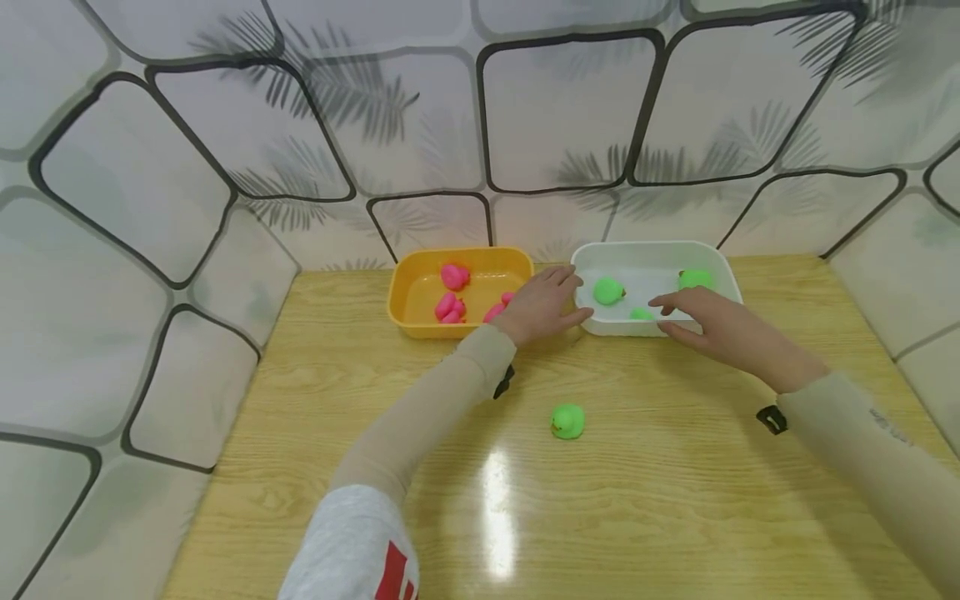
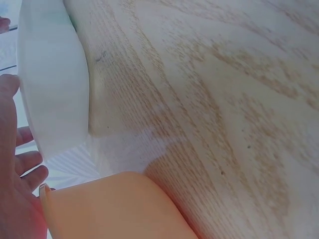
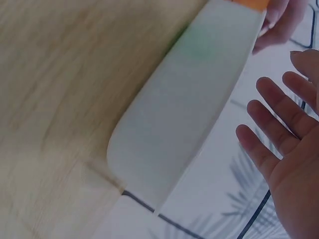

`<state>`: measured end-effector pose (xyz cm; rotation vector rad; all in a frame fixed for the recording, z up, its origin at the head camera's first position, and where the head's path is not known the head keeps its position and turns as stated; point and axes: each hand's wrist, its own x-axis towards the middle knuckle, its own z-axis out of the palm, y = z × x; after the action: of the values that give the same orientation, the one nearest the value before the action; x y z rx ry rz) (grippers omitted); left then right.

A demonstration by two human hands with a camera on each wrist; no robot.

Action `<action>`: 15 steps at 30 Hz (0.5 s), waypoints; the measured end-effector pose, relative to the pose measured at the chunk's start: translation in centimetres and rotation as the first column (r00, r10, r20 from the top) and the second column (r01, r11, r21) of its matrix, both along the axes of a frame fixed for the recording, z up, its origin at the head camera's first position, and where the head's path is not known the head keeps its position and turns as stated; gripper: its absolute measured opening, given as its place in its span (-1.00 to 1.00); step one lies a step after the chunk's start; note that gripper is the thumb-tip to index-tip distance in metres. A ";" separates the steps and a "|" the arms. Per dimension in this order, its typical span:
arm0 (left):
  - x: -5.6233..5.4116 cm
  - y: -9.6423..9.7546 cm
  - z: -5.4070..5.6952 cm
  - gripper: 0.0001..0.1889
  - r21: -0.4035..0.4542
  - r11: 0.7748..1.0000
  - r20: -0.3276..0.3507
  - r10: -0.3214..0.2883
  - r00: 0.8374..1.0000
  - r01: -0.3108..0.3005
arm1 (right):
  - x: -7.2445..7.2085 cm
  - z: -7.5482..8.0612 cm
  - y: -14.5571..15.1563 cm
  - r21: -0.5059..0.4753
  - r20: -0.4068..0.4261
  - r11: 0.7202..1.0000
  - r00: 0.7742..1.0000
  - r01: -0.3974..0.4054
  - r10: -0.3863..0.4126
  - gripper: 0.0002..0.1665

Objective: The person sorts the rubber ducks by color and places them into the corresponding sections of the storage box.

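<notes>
My left hand [image 1: 542, 306] reaches over the right end of the yellow tub [image 1: 461, 331] to the left end of the white tub [image 1: 660, 327]. Its thumb touches the white rim, and the fingers are relaxed. Above the white tub's front right part is my right hand [image 1: 723, 329], with loosely spread fingers and nothing held. Inside the white tub lie a green rubber duck [image 1: 608, 291], a second green duck [image 1: 696, 279] and a partly hidden green piece [image 1: 641, 314]. Another green duck [image 1: 567, 422] sits on the table. Pink ducks [image 1: 454, 276] lie in the yellow tub, one partly behind my left hand.
Both tubs stand side by side at the back of the wooden table [image 1: 315, 467], close to the patterned wall covering [image 1: 570, 117]. A similar covering rises along the left and right sides. Each wrist wears a strap with a small black piece [image 1: 772, 419].
</notes>
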<state>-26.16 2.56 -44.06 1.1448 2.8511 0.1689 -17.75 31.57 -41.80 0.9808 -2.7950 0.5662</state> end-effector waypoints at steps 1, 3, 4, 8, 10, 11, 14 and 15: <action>0.0 0.0 0.0 -0.30 -0.002 1.000 -0.002 0.000 1.000 0.000 | 0.2 -0.2 -0.3 -0.014 -0.018 1.000 1.000 -0.023 0.023 -0.55; 0.0 0.0 -0.1 -0.30 -0.006 1.000 -0.005 -0.001 1.000 0.001 | 0.7 -0.5 -0.9 -0.031 -0.049 0.998 0.997 -0.062 0.061 -0.54; 0.0 -0.1 -0.1 -0.30 -0.004 1.000 -0.006 -0.001 1.000 0.001 | 1.0 -0.6 -1.2 -0.040 -0.062 0.996 0.995 -0.082 0.080 -0.54; 0.0 -0.1 -0.3 -0.30 -0.001 1.000 -0.009 0.000 1.000 0.000 | 1.8 -1.1 -2.4 -0.045 -0.094 0.988 0.986 -0.145 0.140 -0.55; 0.0 -0.1 -0.4 -0.30 0.002 1.000 -0.010 0.002 1.000 -0.002 | 2.3 -1.3 -3.0 -0.041 -0.094 0.985 0.983 -0.165 0.161 -0.58; 0.0 -0.1 -0.3 -0.30 0.001 1.000 -0.009 0.004 1.000 -0.004 | 2.5 -1.4 -3.3 -0.036 -0.092 0.984 0.981 -0.173 0.169 -0.59; 0.1 0.0 -0.2 -0.30 0.003 1.000 -0.005 0.007 1.000 -0.007 | 3.2 -1.8 -4.0 -0.020 -0.077 0.982 0.979 -0.189 0.187 -0.61; 0.1 0.0 -0.1 -0.30 0.004 1.000 -0.002 0.008 1.000 -0.008 | 3.4 -1.9 -4.2 -0.015 -0.073 0.980 0.978 -0.197 0.195 -0.61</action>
<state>-26.02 2.60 -44.18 1.1353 2.8587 0.1747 -14.34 27.35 -43.70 1.2553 -2.6413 0.5721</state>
